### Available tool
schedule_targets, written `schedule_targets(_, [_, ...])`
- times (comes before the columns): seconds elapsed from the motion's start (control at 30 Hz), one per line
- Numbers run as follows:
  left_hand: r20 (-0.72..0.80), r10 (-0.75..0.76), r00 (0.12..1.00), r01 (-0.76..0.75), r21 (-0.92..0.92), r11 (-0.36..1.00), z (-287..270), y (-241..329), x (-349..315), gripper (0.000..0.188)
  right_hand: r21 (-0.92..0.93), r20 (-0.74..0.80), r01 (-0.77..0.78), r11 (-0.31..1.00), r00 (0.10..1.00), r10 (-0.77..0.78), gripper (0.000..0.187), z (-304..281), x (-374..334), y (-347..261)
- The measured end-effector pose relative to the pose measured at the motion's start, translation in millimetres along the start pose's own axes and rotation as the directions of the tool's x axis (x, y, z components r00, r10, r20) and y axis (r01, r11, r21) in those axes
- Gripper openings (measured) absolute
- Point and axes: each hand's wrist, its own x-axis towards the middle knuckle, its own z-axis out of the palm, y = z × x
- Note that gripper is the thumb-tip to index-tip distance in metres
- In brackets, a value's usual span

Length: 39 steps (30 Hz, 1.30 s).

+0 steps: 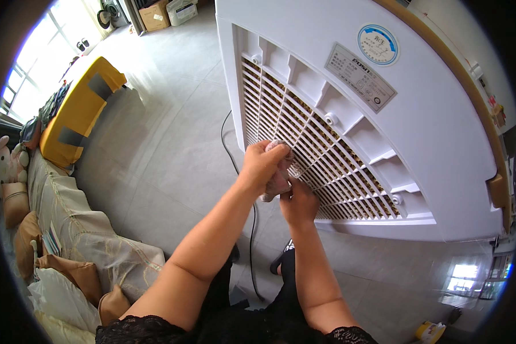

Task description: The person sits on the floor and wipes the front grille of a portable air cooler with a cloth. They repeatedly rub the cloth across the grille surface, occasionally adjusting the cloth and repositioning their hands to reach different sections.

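A crumpled pinkish-grey cloth (278, 182) is bunched between my two hands, close in front of a white slatted grille (332, 166). My left hand (260, 165) is closed on its upper part, with the thumb on top. The lower right side of the cloth is pinched in the fingers of my right hand (300, 202), just by the slats. The grille is set into the large white housing of an appliance (304, 26), and a brown honeycomb-like material shows through its openings. Whether the cloth touches the slats I cannot tell.
A black cord (252, 241) runs over the grey tiled floor (155, 155) beside my feet. To the left are a covered sofa (92, 212) with brown cushions and a yellow-covered piece of furniture (80, 123). A cardboard box (154, 16) stands at the back.
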Motion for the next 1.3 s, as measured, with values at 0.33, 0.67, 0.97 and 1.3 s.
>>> schedule_targets(0.33, [-0.07, 0.014, 0.997, -0.019, -0.079, 0.997, -7.6, -30.2, 0.9, 0.015, 0.053, -0.035, 0.019, 0.998, 0.999, -0.017, 0.012, -0.5, 2.7, -0.5])
schedule_targets(0.67, [-0.116, 0.03, 0.993, -0.037, -0.056, 0.998, -1.7, -30.2, 2.8, 0.014, -0.016, 0.103, -0.049, 0.999, 0.993, 0.05, 0.01, -1.7, 2.9, -3.9])
schedule_targets(0.97, [-0.213, 0.024, 0.977, -0.067, -0.198, 0.978, 6.0, -30.7, 6.4, 0.015, -0.021, 0.025, -0.023, 1.0, 0.999, 0.023, 0.01, 2.6, 0.4, -2.7])
schedule_targets(1.3, [-0.19, 0.043, 0.981, -0.056, -0.064, 0.996, 6.4, -30.8, -1.2, 0.014, -0.062, 0.106, -0.005, 0.998, 0.994, 0.011, 0.011, 2.4, -4.1, 0.6])
